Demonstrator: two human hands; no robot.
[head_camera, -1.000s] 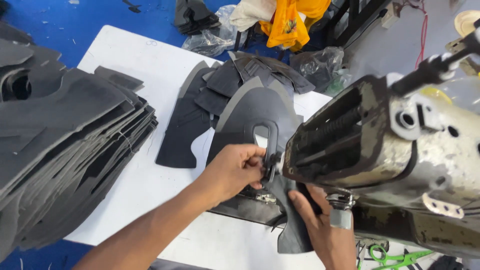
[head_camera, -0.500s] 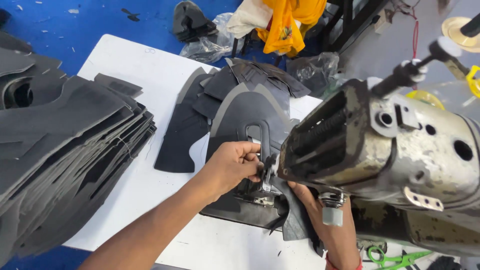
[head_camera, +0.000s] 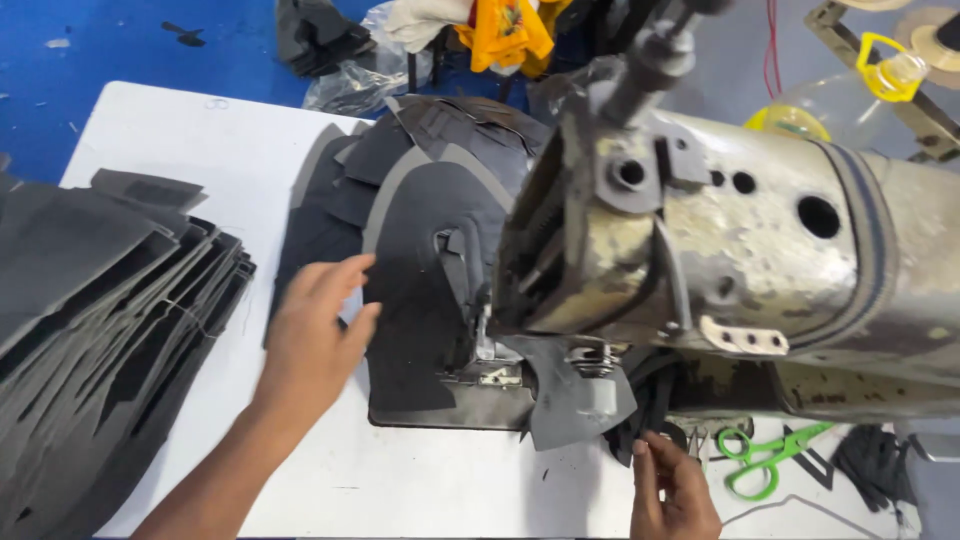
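Left hand lies open and flat at the left edge of the curved dark grey leather piece under the worn metal sewing machine, while right hand pinches its near-right end.

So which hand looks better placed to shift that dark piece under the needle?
Probably the left hand: it lies open at the dark piece. The right hand sits low, below the sewing machine.

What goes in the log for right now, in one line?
left hand: open, on dark fabric piece | right hand: below sewing machine | scissors: on table
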